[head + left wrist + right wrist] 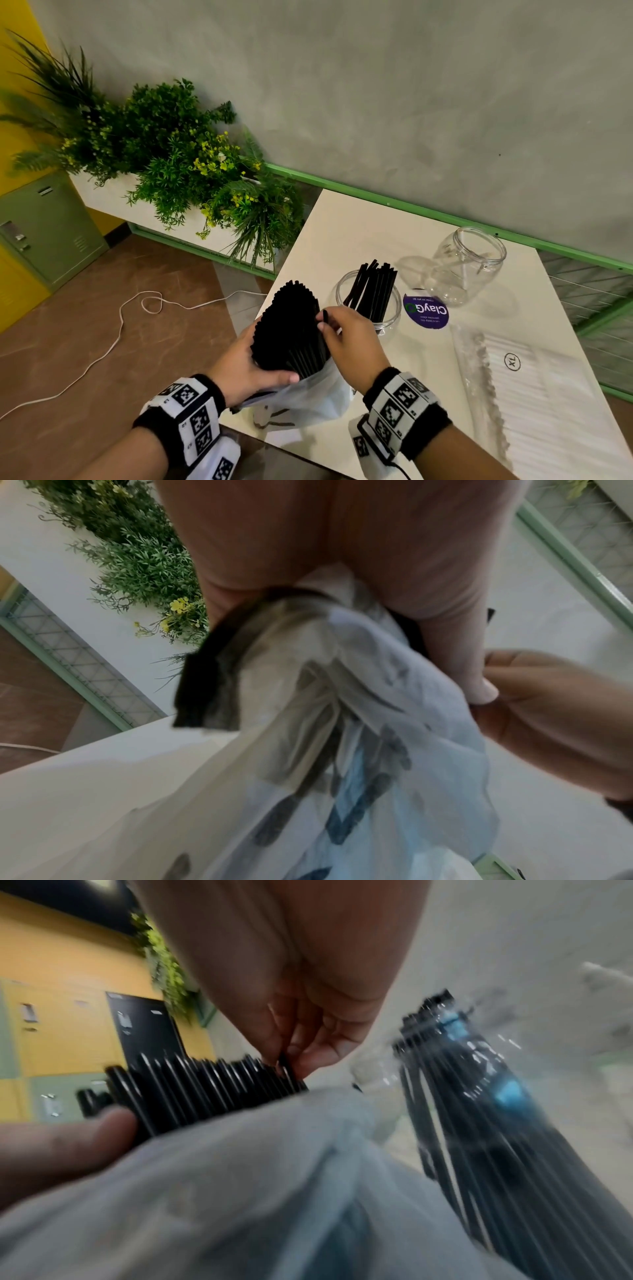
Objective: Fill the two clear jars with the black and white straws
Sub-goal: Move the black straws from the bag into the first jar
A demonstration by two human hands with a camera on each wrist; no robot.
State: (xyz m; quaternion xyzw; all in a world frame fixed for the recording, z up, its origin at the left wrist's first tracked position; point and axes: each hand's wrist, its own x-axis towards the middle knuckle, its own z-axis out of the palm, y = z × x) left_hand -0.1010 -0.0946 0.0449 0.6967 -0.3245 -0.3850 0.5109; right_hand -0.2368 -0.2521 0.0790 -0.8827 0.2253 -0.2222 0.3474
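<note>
A thick bundle of black straws [291, 329] sticks up out of a thin plastic bag [308, 401] at the table's front left. My left hand [250, 370] grips the bundle and bag from the left. My right hand [342, 337] pinches a few black straws [284, 1064] at the bundle's right edge. Just behind stands a clear jar [371, 308] holding several black straws [373, 291]. A second clear jar [462, 265] stands empty at the back. White straws in a clear wrapper [513, 383] lie at the right.
A purple round lid [426, 310] lies between the two jars. The white table [359, 226] ends at a grey wall with a green rail. Plants [178, 154] stand left of the table, and a white cable [120, 329] trails over the brown floor.
</note>
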